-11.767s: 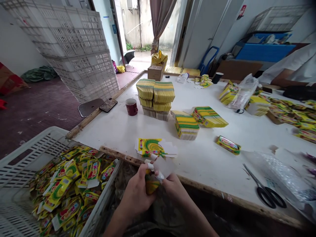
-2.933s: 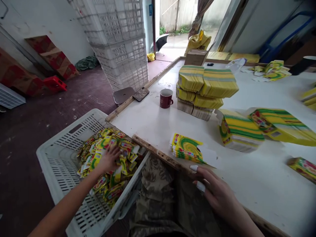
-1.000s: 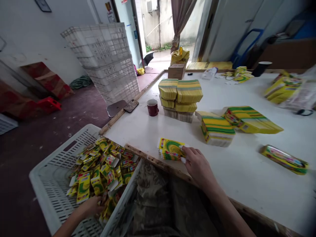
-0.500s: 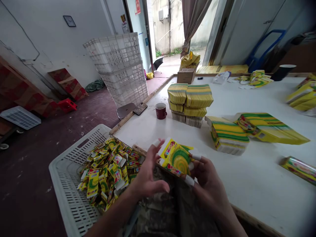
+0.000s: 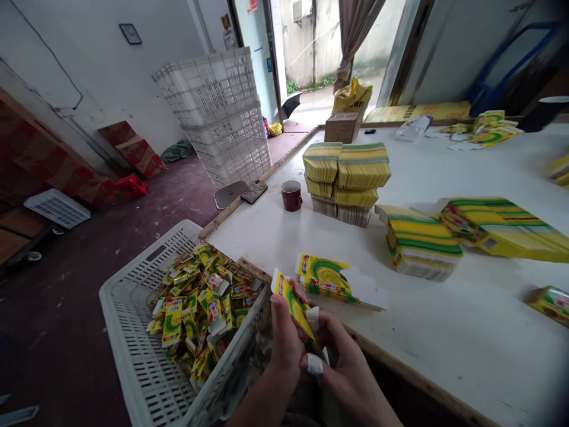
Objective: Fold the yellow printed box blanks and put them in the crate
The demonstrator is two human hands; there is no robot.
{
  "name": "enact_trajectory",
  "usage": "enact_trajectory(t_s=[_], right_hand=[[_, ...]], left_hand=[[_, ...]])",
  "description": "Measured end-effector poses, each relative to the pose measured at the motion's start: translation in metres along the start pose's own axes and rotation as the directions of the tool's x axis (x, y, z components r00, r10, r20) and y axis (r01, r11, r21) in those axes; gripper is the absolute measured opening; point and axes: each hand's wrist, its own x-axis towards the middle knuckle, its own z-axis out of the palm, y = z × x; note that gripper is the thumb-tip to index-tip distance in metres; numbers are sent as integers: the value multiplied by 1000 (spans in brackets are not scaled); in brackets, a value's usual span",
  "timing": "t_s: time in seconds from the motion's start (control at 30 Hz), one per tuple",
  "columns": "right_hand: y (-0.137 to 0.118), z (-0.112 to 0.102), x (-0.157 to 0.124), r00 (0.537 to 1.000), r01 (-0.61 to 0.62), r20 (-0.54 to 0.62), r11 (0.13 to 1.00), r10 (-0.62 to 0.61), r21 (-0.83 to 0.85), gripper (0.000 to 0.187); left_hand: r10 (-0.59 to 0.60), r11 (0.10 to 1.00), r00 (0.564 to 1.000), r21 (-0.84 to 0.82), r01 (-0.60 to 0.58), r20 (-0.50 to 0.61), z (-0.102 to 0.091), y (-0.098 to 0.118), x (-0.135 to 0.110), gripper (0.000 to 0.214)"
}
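Note:
Both my hands hold one small yellow and green crayon carton (image 5: 294,308) upright over the table's near edge. My left hand (image 5: 284,341) wraps round its left side, with the thumb along the near face. At the lower right end, the white-taped fingers of my right hand (image 5: 340,353) pinch the carton; that end is partly hidden. Just beyond my hands, a few flat unfolded cartons (image 5: 324,276) lie on the white table, their white flaps pointing right. To my left, a white plastic basket (image 5: 128,332) holds a heap of folded small cartons (image 5: 195,314).
Stacked flat-carton bundles (image 5: 344,178) stand beyond a dark red mug (image 5: 291,196); more bundles (image 5: 418,243) lie to the right. A phone (image 5: 254,191) rests at the table's left edge. Tall white crates (image 5: 217,112) stand on the floor near the doorway.
My left hand has gone from open to closed round a carton. The flat cartons that were in my right hand now lie on the table. The view has shifted slightly.

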Motion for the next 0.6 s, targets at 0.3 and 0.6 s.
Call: enact_trajectory(t_s=[0.3,0.6], right_hand=[[1,-25,0,992,54,-111,998,-52,14,14],[-21,-55,-7,885,446,210,630,-415,-635,36]], left_hand=[[9,998,999,-67,-12,-42,-8,-15,-8,26],[-18,837,884,491,-243,468,-43,58,-9,90]])
